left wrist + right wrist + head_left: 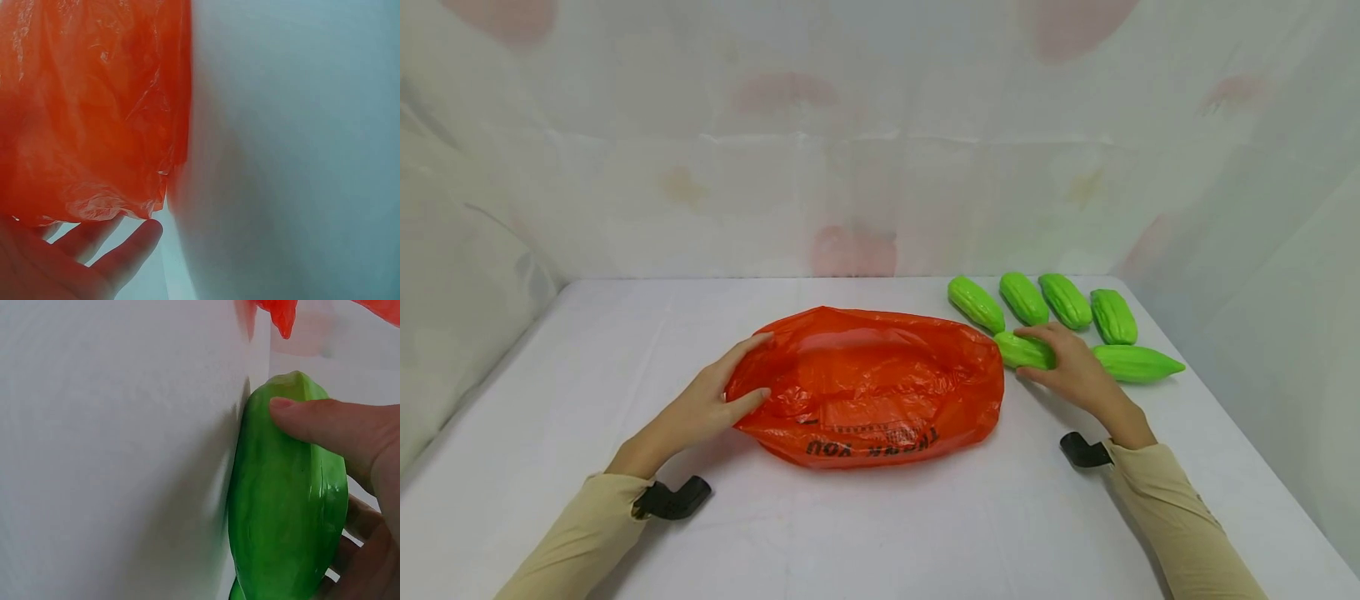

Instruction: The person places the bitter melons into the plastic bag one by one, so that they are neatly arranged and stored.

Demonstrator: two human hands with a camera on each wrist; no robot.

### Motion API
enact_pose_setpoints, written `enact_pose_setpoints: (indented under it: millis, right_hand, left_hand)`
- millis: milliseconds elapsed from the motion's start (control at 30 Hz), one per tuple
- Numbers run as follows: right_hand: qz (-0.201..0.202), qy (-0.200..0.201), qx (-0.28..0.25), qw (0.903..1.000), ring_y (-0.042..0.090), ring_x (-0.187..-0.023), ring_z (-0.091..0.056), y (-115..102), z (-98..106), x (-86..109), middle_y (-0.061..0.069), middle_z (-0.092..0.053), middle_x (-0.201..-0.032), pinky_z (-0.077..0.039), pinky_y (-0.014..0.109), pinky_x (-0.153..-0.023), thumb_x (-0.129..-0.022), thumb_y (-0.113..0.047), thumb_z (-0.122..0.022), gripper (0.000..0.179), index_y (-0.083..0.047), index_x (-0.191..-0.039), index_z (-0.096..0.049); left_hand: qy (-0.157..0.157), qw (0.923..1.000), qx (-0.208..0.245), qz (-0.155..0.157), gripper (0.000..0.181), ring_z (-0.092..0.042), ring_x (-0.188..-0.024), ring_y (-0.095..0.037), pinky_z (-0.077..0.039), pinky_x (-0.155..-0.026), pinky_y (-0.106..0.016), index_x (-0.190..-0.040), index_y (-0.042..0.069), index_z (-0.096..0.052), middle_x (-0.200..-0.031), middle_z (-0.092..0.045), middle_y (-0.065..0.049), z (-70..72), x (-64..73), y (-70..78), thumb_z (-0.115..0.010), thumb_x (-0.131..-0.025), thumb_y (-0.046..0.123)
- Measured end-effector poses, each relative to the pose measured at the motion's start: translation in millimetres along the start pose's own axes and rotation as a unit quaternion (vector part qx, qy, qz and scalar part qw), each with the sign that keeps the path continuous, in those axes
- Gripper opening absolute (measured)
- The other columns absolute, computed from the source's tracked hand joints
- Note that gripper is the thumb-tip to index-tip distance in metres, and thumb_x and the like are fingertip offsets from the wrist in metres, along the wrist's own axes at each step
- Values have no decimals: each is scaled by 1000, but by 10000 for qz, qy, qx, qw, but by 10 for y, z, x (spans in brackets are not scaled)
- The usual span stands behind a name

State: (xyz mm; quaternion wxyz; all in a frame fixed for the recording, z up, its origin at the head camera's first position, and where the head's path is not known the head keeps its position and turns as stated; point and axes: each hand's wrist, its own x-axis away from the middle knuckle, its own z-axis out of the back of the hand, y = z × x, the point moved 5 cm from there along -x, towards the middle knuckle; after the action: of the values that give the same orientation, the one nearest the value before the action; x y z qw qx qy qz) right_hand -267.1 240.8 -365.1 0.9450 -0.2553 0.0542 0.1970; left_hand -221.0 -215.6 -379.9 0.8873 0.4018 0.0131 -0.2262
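Observation:
A red plastic bag with dark printed lettering lies spread wide on the white table. At its left end my left hand has thumb and fingers apart, lightly curved against the plastic; the left wrist view puts the fingertips right at the bag's crumpled edge. My right hand grips a green ridged gourd beside the bag's right end. The thumb lies along one side of this gourd, with the other fingers partly hidden behind it. Another green gourd, with a pointed end, extends to the right of that hand.
Several more green gourds, one of them the leftmost gourd, lie in a row at the table's back right. Pale patterned sheeting hangs behind the table and along both sides. A black curved piece sits at each wrist.

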Motion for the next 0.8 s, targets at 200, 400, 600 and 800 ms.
enact_pose_setpoints:
  millis: [200, 400, 600, 800]
  right_hand:
    - [-151, -199, -45, 9997, 42, -121, -54, -25, -14, 9, 25, -58, -135, -46, 60, -102, -85, -12, -78, 57, 0, -136, -55]
    - [-107, -155, -33, 9998, 38, -113, -57, -61, 15, 12, 25, -61, -131, -49, 58, -97, -85, -16, -79, 58, 1, -135, -56]
    - [-43, -82, -5, 10000, 35, -108, -59, -75, 52, 14, 24, -62, -130, -51, 54, -93, -84, -20, -80, 59, 0, -135, -57]
    - [-67, 13, 11, 10000, 35, -106, -60, -80, 87, 15, 24, -62, -130, -52, 55, -93, -85, -20, -79, 58, 0, -135, -57]
  left_hand:
    - [-27, 10000, -12, 47, 69, -43, -138, -40, -42, -106, -64, -154, 13, -30, -152, -44, -17, -1, -1, 7, -64, -95, 13]
    - [-61, 9999, -7, 84, 69, -42, -139, -40, -42, -106, -64, -154, 14, -29, -152, -43, -17, -4, -5, 7, -64, -95, 14]
    - [-51, 10000, -34, 41, 68, -41, -139, -40, -41, -107, -64, -154, 14, -29, -152, -43, -16, -5, -6, -7, -64, -95, 15]
    - [-25, 10000, -36, -3, 68, -42, -139, -39, -40, -107, -65, -154, 14, -30, -151, -44, -16, -5, -7, -13, -64, -95, 14]
